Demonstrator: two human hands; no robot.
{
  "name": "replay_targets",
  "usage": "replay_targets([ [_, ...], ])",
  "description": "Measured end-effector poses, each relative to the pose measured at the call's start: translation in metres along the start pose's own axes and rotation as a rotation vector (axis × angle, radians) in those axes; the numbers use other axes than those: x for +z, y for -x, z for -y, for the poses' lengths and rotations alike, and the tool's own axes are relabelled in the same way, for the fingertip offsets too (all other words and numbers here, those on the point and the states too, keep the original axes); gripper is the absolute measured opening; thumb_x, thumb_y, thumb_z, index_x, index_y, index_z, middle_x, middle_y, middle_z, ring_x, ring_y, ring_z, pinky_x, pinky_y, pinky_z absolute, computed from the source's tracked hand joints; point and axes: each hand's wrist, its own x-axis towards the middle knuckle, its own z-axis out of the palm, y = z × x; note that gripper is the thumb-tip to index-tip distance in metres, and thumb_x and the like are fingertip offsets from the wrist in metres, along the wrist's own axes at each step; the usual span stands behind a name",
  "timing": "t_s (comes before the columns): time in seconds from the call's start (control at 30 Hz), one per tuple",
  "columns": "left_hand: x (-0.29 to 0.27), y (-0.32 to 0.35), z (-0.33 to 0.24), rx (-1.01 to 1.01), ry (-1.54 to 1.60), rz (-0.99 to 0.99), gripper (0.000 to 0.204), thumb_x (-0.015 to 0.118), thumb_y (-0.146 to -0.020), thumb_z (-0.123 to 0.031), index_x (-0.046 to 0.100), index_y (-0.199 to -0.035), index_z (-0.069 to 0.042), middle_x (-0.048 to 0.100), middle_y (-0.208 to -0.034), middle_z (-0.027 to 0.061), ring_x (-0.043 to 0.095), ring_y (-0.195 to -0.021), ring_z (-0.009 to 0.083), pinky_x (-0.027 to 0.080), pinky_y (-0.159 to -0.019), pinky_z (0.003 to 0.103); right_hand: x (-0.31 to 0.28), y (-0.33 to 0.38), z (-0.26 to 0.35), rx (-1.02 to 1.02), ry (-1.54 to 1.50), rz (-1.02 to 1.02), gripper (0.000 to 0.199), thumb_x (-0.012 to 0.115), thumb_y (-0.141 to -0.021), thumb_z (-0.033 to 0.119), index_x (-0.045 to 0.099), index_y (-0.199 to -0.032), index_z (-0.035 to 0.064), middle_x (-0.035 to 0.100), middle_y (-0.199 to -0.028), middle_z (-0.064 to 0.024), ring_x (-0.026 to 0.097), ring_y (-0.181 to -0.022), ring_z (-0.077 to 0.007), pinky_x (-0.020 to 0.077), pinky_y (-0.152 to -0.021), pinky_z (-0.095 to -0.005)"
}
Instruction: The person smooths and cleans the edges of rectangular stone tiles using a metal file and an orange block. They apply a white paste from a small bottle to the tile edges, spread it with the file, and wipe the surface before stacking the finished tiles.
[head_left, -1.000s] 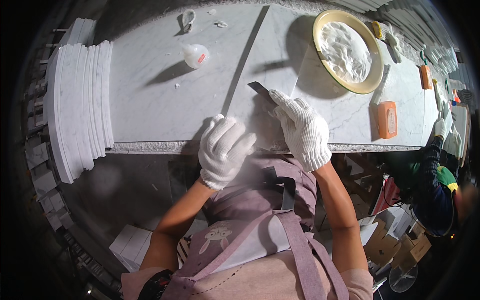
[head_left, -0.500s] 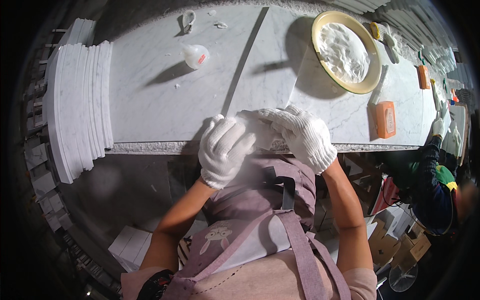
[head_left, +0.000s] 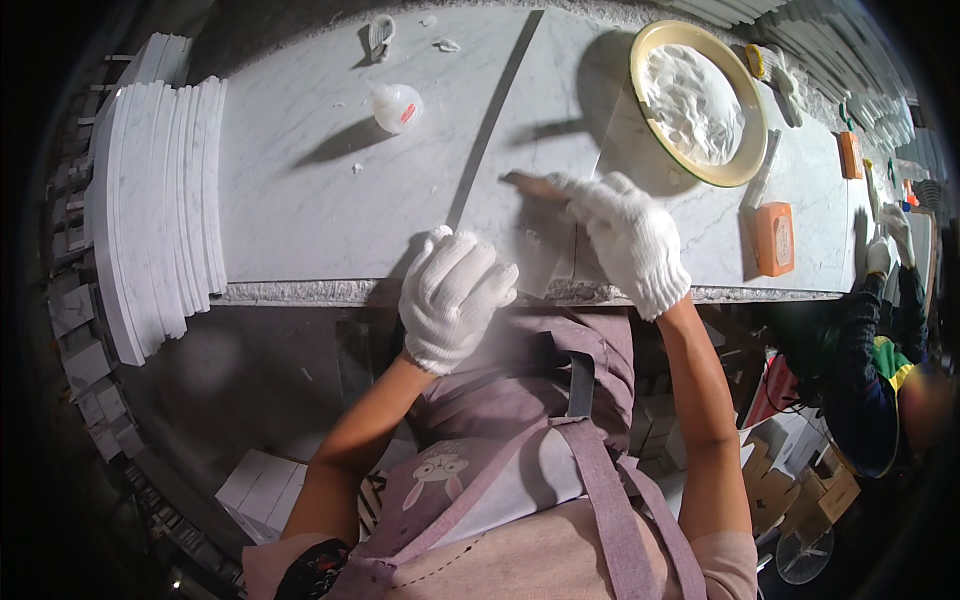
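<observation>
White knitted gloves cover both my hands. My left hand (head_left: 455, 300) rests at the front edge of the marble slab (head_left: 300, 230), its fingers slightly bent and a little apart, with nothing visible in them. My right hand (head_left: 635, 245) is closed round a flat grey-brown scraper-like blade (head_left: 537, 186), which points left over the slab from the fingertips. The glove hides the rest of this tool. A pale blur lies over the slab edge between my hands.
A cream-rimmed basin (head_left: 757, 150) holding white powder stands at the back right. Nearby are an orange block (head_left: 774, 240) and a work glove (head_left: 788, 92). A translucent bulb-shaped bottle (head_left: 397, 107) stands back left. Marble strips (head_left: 165, 220) are stacked left. A co-worker's gloved hand (head_left: 878, 255) shows right.
My right hand has moved away from my left, up and to the right, bringing the blade into plain sight. My left hand has barely moved. The co-worker's hands have shifted.
</observation>
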Motion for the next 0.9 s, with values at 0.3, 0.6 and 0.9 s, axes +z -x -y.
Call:
replay_targets([
  [0.3,-0.007,-0.011,-0.003,0.016,-0.005,0.024,0.045,0.084,-0.058,-0.019,0.074,-0.102,-0.017,0.064,-0.109,0.0066,0.067,-0.099,0.0311,0.055,-0.084,0.049,-0.007,-0.004,0.002,-0.006,0.32,0.055,0.042,0.063,-0.093,0.006,0.074,-0.13,0.0218,0.069,-0.095,-0.0102,0.07,-0.078,-0.0313,0.0576,-0.068,-0.0407],
  [0.6,-0.002,-0.011,-0.002,0.049,-0.007,-0.071,0.043,0.084,-0.058,-0.021,0.074,-0.1,-0.015,0.064,-0.107,0.0063,0.067,-0.099,0.0308,0.056,-0.083,0.049,-0.005,-0.004,-0.002,-0.022,0.275,0.127,0.041,0.064,-0.093,0.008,0.073,-0.131,0.0205,0.068,-0.095,-0.0121,0.07,-0.084,-0.0341,0.0559,-0.07,-0.0433],
  [0.9,-0.003,-0.012,-0.003,0.039,-0.001,-0.042,0.041,0.084,-0.06,-0.019,0.074,-0.099,-0.015,0.064,-0.108,0.0059,0.066,-0.1,0.0306,0.056,-0.084,0.049,-0.008,-0.005,-0.01,-0.094,0.279,0.144,0.047,0.067,-0.092,0.011,0.069,-0.137,0.0243,0.068,-0.103,-0.0105,0.073,-0.084,-0.0308,0.0601,-0.071,-0.0395],
])
